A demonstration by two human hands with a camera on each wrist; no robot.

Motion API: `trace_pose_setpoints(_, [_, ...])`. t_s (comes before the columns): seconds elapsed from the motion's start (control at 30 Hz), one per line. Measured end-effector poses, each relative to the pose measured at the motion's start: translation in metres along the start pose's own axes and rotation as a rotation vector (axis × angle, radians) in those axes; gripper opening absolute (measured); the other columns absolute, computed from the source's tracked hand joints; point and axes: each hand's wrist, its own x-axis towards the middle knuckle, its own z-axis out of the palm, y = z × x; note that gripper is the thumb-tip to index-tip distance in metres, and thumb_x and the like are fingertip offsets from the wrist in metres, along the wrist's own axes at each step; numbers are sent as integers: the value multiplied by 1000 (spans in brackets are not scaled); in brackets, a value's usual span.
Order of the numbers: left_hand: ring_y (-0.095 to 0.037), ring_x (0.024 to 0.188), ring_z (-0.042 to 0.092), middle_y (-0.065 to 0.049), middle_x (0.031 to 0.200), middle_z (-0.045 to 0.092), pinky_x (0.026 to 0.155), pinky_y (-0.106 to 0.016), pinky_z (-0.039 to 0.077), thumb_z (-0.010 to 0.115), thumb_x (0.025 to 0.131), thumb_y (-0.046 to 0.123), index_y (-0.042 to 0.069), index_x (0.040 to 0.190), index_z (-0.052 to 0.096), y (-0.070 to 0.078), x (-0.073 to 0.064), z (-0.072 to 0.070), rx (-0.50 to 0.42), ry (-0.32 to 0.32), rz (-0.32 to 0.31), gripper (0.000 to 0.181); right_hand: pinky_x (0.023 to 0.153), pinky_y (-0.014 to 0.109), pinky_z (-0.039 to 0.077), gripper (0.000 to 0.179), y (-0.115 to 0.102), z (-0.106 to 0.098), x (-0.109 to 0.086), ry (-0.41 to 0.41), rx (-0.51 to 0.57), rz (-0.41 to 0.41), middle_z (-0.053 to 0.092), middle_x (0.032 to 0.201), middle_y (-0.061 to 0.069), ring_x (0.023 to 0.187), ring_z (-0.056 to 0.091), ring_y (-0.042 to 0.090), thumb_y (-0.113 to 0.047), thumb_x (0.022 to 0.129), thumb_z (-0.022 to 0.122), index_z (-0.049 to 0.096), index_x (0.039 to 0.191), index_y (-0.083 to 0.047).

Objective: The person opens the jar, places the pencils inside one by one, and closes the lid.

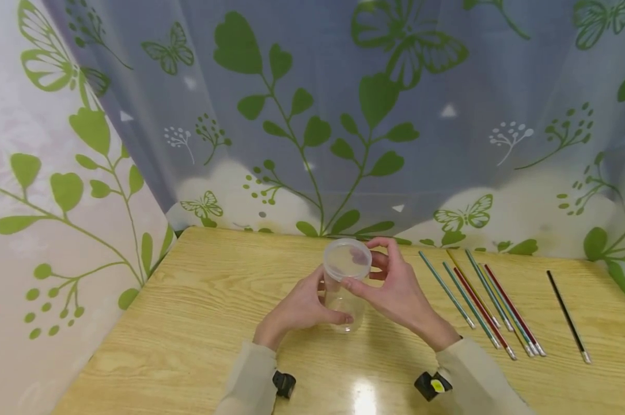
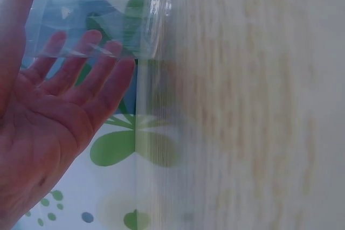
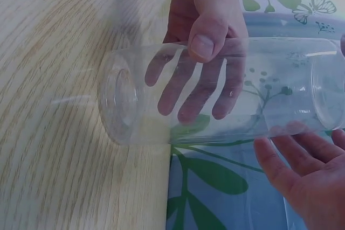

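A clear plastic jar stands upright between the two hands, a translucent round lid at its top. My left hand grips the jar's lower body, thumb across the near side and fingers round the far side. Those fingers show through the clear wall in the right wrist view. The right hand holds the lid's rim, thumb at the near edge and fingers curled at the far right. In the left wrist view, the jar's base is right at the tabletop.
Several coloured pencils lie side by side on the wooden table, right of the hands. Farther right lies a single black pencil. A patterned curtain hangs along the table's back edge.
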Motion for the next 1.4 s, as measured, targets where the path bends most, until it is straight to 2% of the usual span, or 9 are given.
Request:
trace_pose_setpoints(0.23, [-25,133,53,5,150,51,104,-44,51,92,73,36,40,152,37,-1,0,0,11,7,-5,96,92,43,60,63,1,-1,-1,-20,-26,-45,68,131,15,119,67,29,-13,90,78,46,144,-11])
trace_pose_setpoints(0.4, [-24,131,55,4,149,53,102,-42,52,92,73,35,38,152,37,-1,0,0,17,5,4,96,92,44,60,64,1,-2,-2,-27,-41,-78,66,133,16,119,66,29,-11,92,75,46,149,-13])
trace_pose_setpoints(0.6, [-27,132,55,2,151,51,102,-44,52,92,74,36,38,153,36,0,0,0,27,2,-3,97,94,44,60,71,1,-1,-3,-18,-21,-60,67,134,17,120,68,30,-15,90,80,40,149,-11])
trace_pose_setpoints(0.87, [-26,131,55,5,150,52,101,-44,52,92,73,38,39,152,37,-1,1,0,29,1,-13,97,93,49,59,73,0,0,-3,7,17,-36,68,132,19,119,69,31,-12,85,83,37,142,-10])
trace_pose_setpoints(1.17, [-25,131,56,8,151,51,101,-44,52,92,73,36,41,152,36,-1,2,-1,19,-7,-17,96,93,53,58,71,1,1,-2,13,21,-20,68,131,22,117,69,32,-14,86,83,37,140,-9])
trace_pose_setpoints(1.4, [-25,130,57,5,150,52,100,-43,52,92,74,37,41,152,37,-1,1,0,16,-4,-21,96,94,53,58,66,1,0,-4,13,6,-29,67,132,20,121,68,31,-14,88,82,42,140,-11])
